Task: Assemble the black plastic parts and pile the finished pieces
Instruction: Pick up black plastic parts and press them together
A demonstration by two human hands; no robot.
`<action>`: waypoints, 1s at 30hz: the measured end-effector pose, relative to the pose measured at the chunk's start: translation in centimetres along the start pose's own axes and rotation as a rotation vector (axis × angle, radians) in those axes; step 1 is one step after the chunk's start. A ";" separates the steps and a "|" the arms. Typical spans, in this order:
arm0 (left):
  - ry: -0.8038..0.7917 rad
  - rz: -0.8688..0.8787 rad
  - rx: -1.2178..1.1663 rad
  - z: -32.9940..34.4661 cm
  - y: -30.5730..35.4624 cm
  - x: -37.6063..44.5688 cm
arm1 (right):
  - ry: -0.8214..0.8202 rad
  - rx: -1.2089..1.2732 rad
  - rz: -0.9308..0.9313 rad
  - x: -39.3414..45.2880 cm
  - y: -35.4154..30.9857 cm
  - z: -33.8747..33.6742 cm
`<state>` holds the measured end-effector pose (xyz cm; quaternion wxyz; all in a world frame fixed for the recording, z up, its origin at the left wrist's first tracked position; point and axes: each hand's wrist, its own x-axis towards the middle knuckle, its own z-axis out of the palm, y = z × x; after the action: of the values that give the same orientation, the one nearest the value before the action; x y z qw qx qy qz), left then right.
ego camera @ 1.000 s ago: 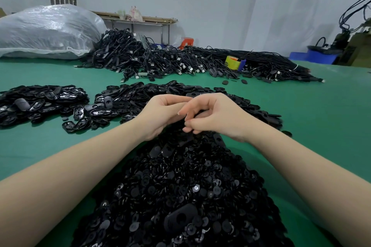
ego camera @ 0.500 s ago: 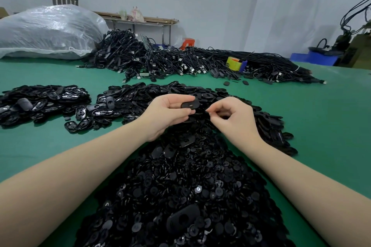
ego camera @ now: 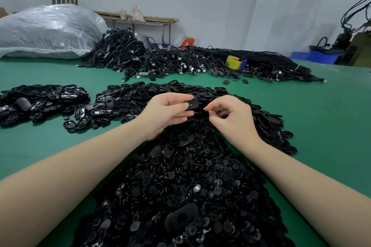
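Hands, left (ego camera: 166, 113) gripping a black part (ego camera: 192, 104), above green table (ego camera: 321, 118).

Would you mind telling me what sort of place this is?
Probably a small factory or assembly workshop: a wide green worktable carries heaps of loose black plastic parts, a long pile of black cables lies behind them, and a big clear plastic sack sits at the far left.

The lone head camera looks forward and down across the green table (ego camera: 321, 126) (wide-angle), close above it.
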<state>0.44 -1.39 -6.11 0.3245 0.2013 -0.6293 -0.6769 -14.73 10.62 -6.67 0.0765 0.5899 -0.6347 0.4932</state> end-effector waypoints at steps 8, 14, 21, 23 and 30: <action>-0.041 -0.008 0.079 0.1 0.1 -0.2 | 0.028 -0.006 -0.168 -0.2 -0.4 0.2; -0.095 0.018 0.221 0.4 0.1 -0.5 | 0.049 -0.142 -0.318 -0.1 -0.3 0.2; -0.116 0.041 0.249 0.2 0.1 -0.6 | 0.032 -0.118 -0.347 -0.3 -0.8 0.5; -0.122 0.031 0.214 0.1 0.2 -0.6 | 0.033 -0.124 -0.339 -0.3 -0.7 0.5; -0.113 0.020 0.188 0.0 0.0 -0.5 | 0.008 -0.116 -0.296 -0.3 -0.6 0.4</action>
<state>0.76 -1.07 -6.20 0.2750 0.1863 -0.7093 -0.6217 -13.95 10.64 -6.72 0.1846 0.6697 -0.5679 0.4415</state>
